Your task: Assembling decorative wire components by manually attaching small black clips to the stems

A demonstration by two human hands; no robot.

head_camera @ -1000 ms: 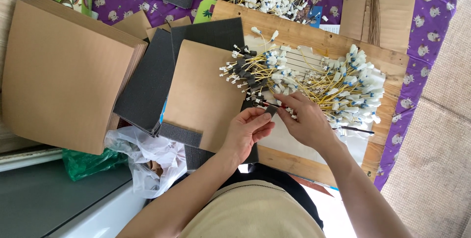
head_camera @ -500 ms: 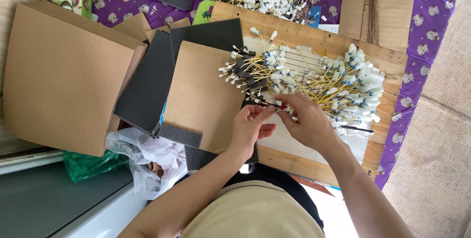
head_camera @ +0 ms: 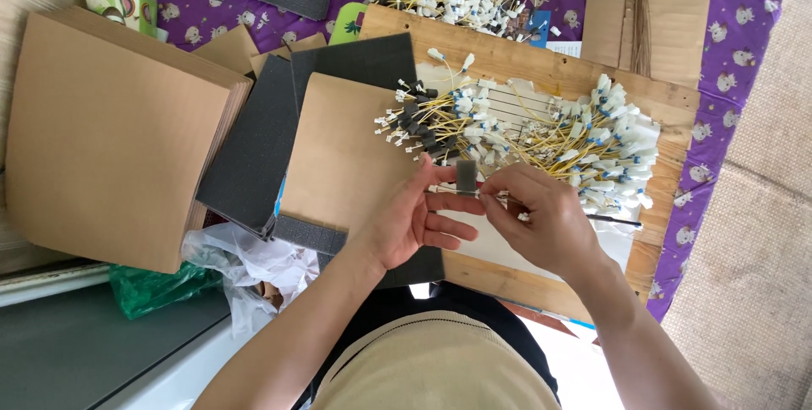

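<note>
We pinch one wire (head_camera: 474, 194) between left hand (head_camera: 414, 220) and right hand (head_camera: 541, 222) (both fingertips closed); the pile (head_camera: 541, 135) looks mostly unhandled.

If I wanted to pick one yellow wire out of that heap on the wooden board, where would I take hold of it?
Probably by its white plug end, coming from the left edge of the wire heap. There the ends fan out singly over the brown cardboard sheet, while the yellow middles lie tangled together. A pinch of two fingertips should do, as the right hand and left hand show.
</note>
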